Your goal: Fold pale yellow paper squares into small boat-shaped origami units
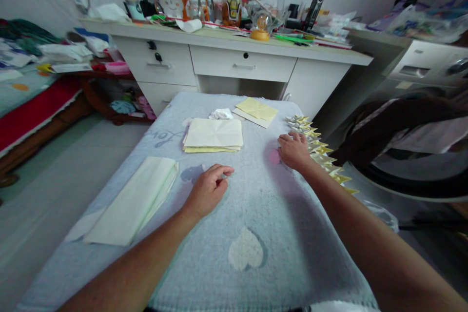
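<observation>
My left hand (210, 187) rests over the cloth-covered table (244, 195), fingers loosely bent and thumb a little apart, with nothing in it. Farther right, my right hand (293, 150) lies palm down at the left side of a row of folded yellow-and-white paper pieces (321, 158) with pointed tips. Its fingers are slightly spread; the palm side is hidden. Ahead of my left hand lies a stack of creased cream paper sheets (214, 132). Beyond it to the right are a few yellow creased sheets (257, 108). A thick folded pale sheet bundle (133, 202) lies on the left.
A crumpled white tissue (221, 114) sits behind the stack. A white desk (241, 63) crowded with jars and odds and ends stands against the wall. On the right is a washing machine (413, 70) with dark clothing at its door; a bed (40, 112) is on the left.
</observation>
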The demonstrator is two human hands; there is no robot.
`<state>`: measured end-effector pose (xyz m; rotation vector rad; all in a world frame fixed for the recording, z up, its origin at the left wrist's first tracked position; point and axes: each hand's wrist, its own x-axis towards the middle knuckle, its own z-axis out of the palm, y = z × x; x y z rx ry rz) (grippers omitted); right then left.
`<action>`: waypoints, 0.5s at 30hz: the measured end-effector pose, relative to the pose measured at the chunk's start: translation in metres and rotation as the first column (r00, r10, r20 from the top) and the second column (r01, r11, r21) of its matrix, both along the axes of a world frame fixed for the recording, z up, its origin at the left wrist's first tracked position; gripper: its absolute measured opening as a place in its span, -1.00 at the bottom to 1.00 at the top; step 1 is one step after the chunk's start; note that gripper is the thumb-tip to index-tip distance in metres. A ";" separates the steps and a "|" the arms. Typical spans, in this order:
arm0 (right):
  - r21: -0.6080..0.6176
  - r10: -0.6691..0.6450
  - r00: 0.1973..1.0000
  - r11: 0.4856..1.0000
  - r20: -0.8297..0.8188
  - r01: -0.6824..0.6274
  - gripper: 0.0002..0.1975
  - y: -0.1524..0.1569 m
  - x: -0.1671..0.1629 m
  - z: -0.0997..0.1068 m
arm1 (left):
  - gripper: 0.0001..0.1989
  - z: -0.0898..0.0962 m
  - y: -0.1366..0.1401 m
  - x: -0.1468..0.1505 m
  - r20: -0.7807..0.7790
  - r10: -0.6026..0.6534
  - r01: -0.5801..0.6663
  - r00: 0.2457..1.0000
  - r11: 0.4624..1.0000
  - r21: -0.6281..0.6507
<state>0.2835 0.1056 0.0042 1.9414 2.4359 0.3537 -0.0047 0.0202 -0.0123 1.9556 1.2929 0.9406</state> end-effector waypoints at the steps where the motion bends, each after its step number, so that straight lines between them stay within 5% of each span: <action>1: 0.002 -0.001 1.000 1.000 -0.005 0.001 -0.73 0.000 0.001 0.001 | -0.70 0.000 0.000 0.000 0.001 -0.001 0.001 1.000 1.000 -0.001; 7: 0.017 0.071 0.986 0.997 -0.154 -0.069 -0.67 -0.001 -0.018 0.010 | -0.69 -0.002 0.000 0.001 0.005 0.004 -0.004 1.000 1.000 0.005; 15: 0.041 0.248 0.905 0.968 -0.344 -0.249 -0.53 0.004 -0.087 0.009 | -0.71 -0.001 0.004 -0.003 0.035 0.050 -0.051 0.998 0.998 0.036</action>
